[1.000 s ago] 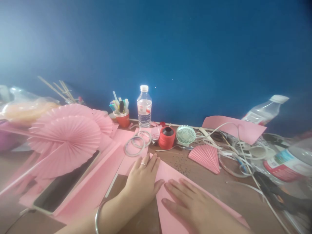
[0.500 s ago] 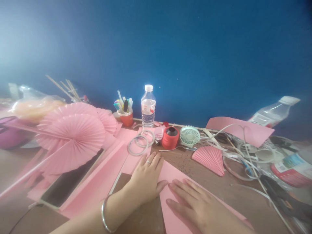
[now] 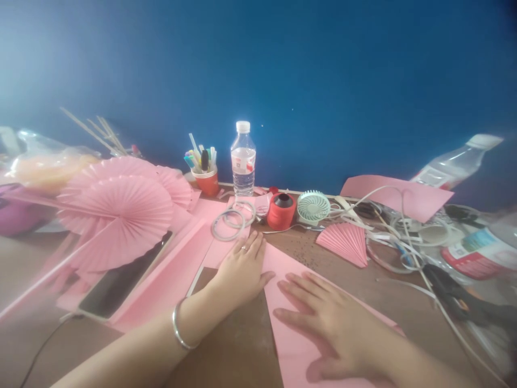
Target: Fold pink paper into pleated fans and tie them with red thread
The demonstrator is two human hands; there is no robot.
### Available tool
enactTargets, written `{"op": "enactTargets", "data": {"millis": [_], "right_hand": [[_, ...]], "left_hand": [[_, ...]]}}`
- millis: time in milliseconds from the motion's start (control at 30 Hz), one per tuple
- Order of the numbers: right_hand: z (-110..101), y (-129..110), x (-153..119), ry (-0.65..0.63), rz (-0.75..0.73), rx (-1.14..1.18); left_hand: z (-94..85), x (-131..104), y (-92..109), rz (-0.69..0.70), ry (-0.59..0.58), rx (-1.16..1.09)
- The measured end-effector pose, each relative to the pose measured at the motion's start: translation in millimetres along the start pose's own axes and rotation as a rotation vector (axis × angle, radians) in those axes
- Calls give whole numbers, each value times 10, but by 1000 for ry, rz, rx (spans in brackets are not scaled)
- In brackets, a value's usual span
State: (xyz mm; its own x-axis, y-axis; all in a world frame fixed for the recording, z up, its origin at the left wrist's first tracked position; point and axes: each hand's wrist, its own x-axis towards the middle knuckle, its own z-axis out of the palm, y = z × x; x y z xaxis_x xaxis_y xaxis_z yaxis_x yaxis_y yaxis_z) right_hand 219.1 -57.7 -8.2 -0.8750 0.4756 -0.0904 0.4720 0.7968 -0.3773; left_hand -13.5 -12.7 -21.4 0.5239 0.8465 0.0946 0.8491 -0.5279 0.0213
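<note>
A long pink paper sheet point(image 3: 297, 347) lies flat on the brown table, running from the centre toward the lower right. My left hand point(image 3: 242, 269), with a ring and a silver bracelet point(image 3: 177, 326), rests palm down at the sheet's upper end, fingers stretched out. On the sheet's right part lies my right hand point(image 3: 329, 318), its fingers spread flat. Neither hand grasps anything. Two pale rings point(image 3: 228, 225) sit just beyond my left fingertips, on more pink paper.
Pleated pink fans point(image 3: 121, 210) cover a phone point(image 3: 121, 285) at left. Along the wall stand a pen cup point(image 3: 207, 182), a bottle point(image 3: 243, 161), a red thread spool point(image 3: 281, 212) and a green fan point(image 3: 313, 206). Cables and black-handled scissors point(image 3: 464, 299) lie right.
The camera view has shifted, so the table items appear higher. My right hand has moved down the sheet relative to my left, and its fingers are spread wider.
</note>
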Motion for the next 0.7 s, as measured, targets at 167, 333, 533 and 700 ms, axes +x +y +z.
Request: {"op": "enactTargets", "data": {"millis": [167,333,533,700], "right_hand": [[-7,-23,1,10,-72,-26],[-46,-106,6,-53,-224,-70],[-18,-138,16,-16,-257,-124],[22,-112,10,9,-274,-125]], "left_hand": [[40,4,4,20,-36,26],[37,4,-12,48,-29,32],[44,14,-17,48,-35,51],[56,-10,31,45,-13,61]]}}
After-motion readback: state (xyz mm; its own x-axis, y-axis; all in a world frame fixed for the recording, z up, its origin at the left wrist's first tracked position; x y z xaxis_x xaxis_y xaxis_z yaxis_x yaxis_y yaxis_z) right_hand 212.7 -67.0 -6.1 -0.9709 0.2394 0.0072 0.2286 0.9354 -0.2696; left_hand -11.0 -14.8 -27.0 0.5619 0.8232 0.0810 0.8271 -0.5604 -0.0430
